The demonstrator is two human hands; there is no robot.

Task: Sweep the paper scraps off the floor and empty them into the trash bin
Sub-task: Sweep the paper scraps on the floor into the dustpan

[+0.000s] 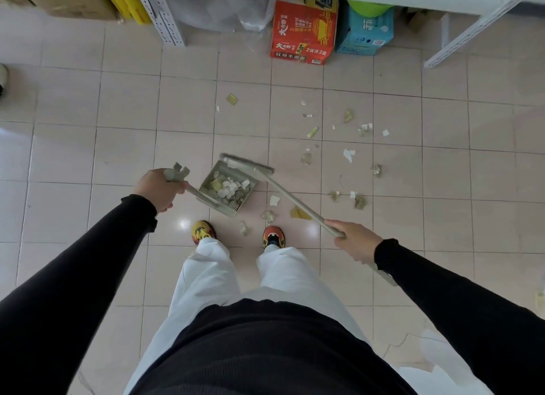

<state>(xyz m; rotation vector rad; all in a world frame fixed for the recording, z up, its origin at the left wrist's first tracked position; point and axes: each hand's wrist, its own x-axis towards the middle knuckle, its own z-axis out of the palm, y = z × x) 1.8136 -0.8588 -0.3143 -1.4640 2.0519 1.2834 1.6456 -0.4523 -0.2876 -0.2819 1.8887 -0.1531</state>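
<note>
well, my left hand point(160, 189) is curled tight round the handle of the dustpan point(218, 201), which is down at the floor point(118, 153) just in front of my shoes point(203, 232). my right hand point(354, 241) grips the long stick of the broom point(295, 201), fingers wrapped round it. the broom's brush end lies at the far edge of the dustpan, touching it. a heap of paper scraps point(228, 186) sits inside the dustpan. loose scraps point(348, 155) lie spread over the tiles to the right, and a few are near my feet. far ahead, a red box point(303, 32) and a blue box point(365, 35) stand side by side.
</note>
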